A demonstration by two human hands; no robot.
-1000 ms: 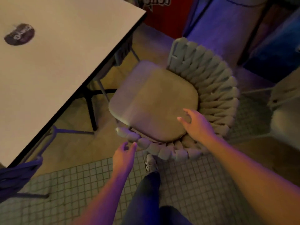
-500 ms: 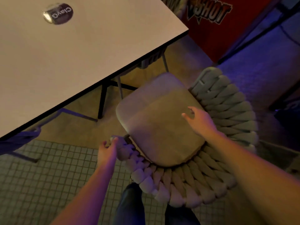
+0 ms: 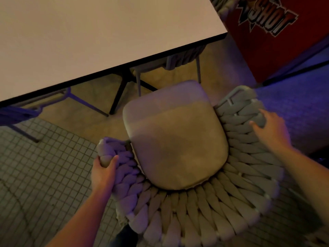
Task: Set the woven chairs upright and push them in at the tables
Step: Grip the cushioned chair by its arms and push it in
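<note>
A grey woven chair (image 3: 210,207) with a tan seat cushion (image 3: 176,139) stands upright right below me, its open front facing the white table (image 3: 89,36). The seat's front edge is a little short of the table's edge. My left hand (image 3: 105,170) grips the end of the left woven armrest. My right hand (image 3: 268,129) holds the end of the right armrest, fingers wrapped over the braid. Another woven chair (image 3: 179,59) sits tucked under the table on its far side.
The table's black legs (image 3: 121,90) stand ahead of the seat. A purple-lit chair frame (image 3: 28,111) is under the table at left. A red cabinet with "SHOT" lettering (image 3: 277,32) stands at upper right. The floor is small tiles near me, smooth under the table.
Both hands moved out from the cushion area to the armrest ends and closed on them. The chair sits closer under me, and the view has swung toward the table.
</note>
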